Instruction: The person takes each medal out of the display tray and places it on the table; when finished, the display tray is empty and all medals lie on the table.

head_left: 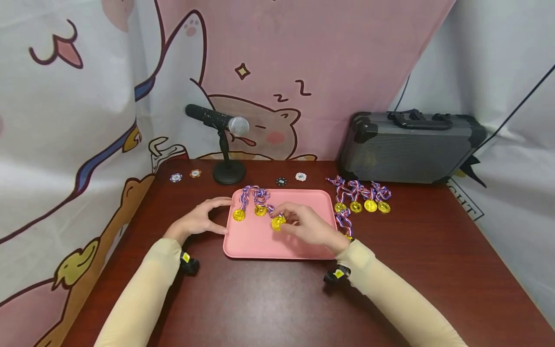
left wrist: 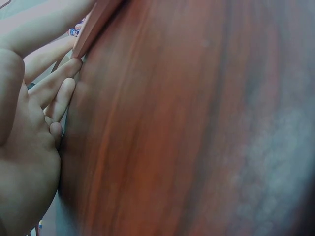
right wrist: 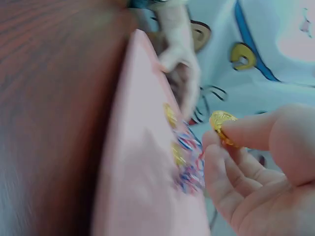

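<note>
Over the pink tray (head_left: 264, 246), my right hand (head_left: 310, 226) pinches a gold medal (head_left: 277, 223) between thumb and fingers. Its striped ribbon (head_left: 270, 209) trails behind it. In the right wrist view the held gold medal (right wrist: 220, 120) shows above the tray surface. Two more gold medals, one at the left (head_left: 239, 215) and one beside it (head_left: 260, 210), lie on the tray with their red, white and blue ribbons stretched toward the back. My left hand (head_left: 197, 219) rests at the tray's left edge, thumb and fingers spread along the rim.
Several medals with ribbons (head_left: 355, 207) lie right of the tray, one partly hidden by my right wrist. Behind them stands a grey hard case (head_left: 407, 149). A microphone on a stand (head_left: 229, 171) and a few poker chips (head_left: 301, 177) sit along the table's back.
</note>
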`<action>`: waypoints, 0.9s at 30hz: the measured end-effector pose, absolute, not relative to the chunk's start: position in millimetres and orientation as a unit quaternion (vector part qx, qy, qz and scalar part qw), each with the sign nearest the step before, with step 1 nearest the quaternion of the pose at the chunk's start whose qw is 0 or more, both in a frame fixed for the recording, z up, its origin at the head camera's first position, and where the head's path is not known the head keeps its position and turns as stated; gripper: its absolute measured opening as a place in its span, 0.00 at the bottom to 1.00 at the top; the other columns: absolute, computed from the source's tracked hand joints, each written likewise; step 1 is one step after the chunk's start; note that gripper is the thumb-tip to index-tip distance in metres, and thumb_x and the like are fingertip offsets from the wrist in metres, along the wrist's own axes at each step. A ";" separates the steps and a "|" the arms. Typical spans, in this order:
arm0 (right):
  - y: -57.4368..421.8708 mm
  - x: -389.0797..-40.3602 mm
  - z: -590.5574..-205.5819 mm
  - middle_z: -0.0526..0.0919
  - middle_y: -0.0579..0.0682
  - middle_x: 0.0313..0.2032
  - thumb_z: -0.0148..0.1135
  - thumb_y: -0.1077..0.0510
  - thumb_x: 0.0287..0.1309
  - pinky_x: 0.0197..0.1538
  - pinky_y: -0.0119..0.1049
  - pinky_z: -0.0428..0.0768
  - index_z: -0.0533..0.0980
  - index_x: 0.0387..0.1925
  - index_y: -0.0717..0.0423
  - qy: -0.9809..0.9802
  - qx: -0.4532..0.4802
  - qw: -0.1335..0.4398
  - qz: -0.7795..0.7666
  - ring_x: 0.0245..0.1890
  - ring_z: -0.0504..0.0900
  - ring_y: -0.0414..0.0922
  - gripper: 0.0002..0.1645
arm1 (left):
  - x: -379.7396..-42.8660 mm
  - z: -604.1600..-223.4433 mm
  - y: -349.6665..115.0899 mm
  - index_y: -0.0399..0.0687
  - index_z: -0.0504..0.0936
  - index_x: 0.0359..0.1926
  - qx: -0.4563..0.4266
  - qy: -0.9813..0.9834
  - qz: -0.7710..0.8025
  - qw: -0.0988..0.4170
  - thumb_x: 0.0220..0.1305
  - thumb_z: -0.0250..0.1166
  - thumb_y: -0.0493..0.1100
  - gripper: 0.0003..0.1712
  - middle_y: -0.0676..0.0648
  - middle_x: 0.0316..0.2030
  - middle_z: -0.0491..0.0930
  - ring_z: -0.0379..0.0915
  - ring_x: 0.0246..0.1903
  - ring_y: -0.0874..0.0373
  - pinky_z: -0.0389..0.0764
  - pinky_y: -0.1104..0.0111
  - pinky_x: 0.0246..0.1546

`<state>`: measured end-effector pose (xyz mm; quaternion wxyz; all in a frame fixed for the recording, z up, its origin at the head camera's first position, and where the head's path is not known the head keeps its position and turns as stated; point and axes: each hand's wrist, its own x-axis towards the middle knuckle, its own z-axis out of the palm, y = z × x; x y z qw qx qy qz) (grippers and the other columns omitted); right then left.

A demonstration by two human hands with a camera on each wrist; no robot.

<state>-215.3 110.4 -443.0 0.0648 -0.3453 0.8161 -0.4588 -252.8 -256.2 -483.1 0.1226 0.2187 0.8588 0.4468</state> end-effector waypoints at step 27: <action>307.5 -203.0 -394.2 0.84 0.62 0.41 0.66 0.68 0.69 0.39 0.35 0.89 0.76 0.61 0.64 0.860 -0.188 -0.011 -0.474 0.37 0.89 0.42 0.21 | -252.0 -480.5 -255.1 0.48 0.76 0.72 0.211 0.856 0.454 0.127 0.46 0.87 0.42 0.50 0.42 0.74 0.69 0.53 0.76 0.40 0.49 0.35 0.75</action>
